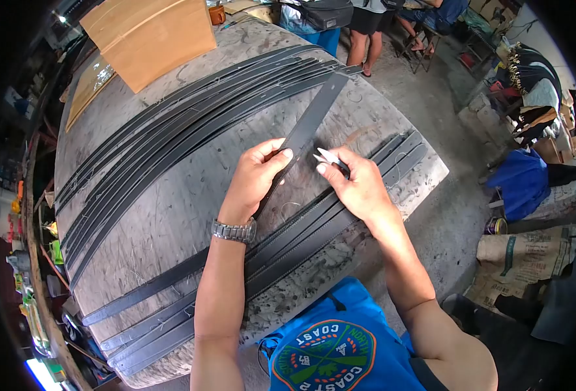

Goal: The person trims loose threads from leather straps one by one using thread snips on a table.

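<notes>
A black leather strap [315, 109] is pinched between the thumb and fingers of my left hand [250, 181]. It slants up and away to the right, with its lower part passing behind the hand. My right hand [361, 189] is closed around small thread snips [328, 156], whose pale pointed blades show just to the right of the strap, apart from it. Beneath both forearms lies a bunch of similar stitched black straps [304, 242], with loose thread ends on them. Farther off, another pile of straps [183, 124] curves across the worn grey tabletop [161, 225].
A tan sheet of board [151, 42] stands at the table's far left, near a small brown cup [217, 15]. Other people [366, 32] are beyond the far edge. Blue cloth [521, 182] and printed sacks [519, 260] lie to the right.
</notes>
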{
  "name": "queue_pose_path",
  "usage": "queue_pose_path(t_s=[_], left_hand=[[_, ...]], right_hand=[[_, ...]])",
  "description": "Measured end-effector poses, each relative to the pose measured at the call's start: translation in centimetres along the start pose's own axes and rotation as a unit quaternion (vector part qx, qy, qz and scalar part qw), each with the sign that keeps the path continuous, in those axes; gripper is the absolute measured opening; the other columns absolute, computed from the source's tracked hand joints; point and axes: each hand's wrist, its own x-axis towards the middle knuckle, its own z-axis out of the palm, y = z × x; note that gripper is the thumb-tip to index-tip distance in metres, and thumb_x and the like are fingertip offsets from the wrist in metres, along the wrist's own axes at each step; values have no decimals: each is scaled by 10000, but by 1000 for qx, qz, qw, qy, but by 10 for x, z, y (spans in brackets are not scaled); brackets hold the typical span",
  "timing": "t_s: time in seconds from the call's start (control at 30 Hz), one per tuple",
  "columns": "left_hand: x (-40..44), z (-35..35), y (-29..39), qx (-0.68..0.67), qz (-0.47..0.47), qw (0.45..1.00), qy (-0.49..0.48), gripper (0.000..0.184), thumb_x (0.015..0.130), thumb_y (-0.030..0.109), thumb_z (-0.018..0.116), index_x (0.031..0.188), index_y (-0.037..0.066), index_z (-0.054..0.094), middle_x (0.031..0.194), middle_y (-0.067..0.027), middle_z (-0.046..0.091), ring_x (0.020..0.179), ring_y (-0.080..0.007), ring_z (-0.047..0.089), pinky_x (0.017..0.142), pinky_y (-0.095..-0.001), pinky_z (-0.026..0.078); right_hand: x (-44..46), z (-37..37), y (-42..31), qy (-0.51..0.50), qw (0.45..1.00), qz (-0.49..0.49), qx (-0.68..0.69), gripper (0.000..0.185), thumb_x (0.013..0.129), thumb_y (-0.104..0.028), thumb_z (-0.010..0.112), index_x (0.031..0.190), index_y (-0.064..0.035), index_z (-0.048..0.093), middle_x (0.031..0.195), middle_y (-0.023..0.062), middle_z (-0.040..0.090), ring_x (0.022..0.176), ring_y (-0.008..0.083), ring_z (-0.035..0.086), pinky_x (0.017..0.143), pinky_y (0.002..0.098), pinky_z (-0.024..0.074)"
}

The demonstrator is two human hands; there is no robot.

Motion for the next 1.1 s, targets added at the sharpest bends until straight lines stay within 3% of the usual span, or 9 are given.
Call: queue_pose_path(t_s=[0.13,0.23,0.33,0.6,0.7,1.1], left_hand=[[4,-4,-7,3,46,999,-23,270,1004,91,626,1253,25,705,977,53,697,807,-12,585,679,-209,487],[1,-1,-4,45,56,997,-5,275,994,71,622,1250,22,706,968,55,688,809,-12,582,690,-209,485],[0,1,-3,56,72,996,4,265,995,62,624,1242,19,709,966,62,682,808,-8,572,693,-205,478],[0,3,-3,76,91,993,10,259,988,14,622,1228,-6,715,998,59,685,863,-17,572,765,-207,469],[0,7,-2,69,112,991,27,221,972,19,647,1175,-22,727,891,54,668,785,-13,542,683,-210,450],[0,9,-3,103,122,986,41,230,959,36,668,1174,-22,730,857,48,671,751,-11,525,653,-214,440]], right_hand=[[2,3,-13,-15,999,-6,-46,286,920,-267,727,1123,-65,721,883,188,747,815,377,729,726,475,550],[3,5,-12,-13,996,-30,-82,300,920,-278,721,1127,-61,717,887,195,746,834,395,729,738,492,553],[3,5,-11,0,994,-50,-99,282,920,-251,752,1122,-56,724,820,173,721,732,328,715,659,419,529],[5,2,-19,-14,994,-36,-99,323,912,-288,723,1115,-37,716,859,204,736,839,407,726,739,501,553],[5,2,-18,-16,993,-36,-109,322,912,-286,723,1114,-35,719,851,209,732,836,406,726,739,506,552],[7,2,-18,-18,987,-73,-142,236,922,-255,705,948,-25,658,872,214,705,854,447,690,751,547,538]])
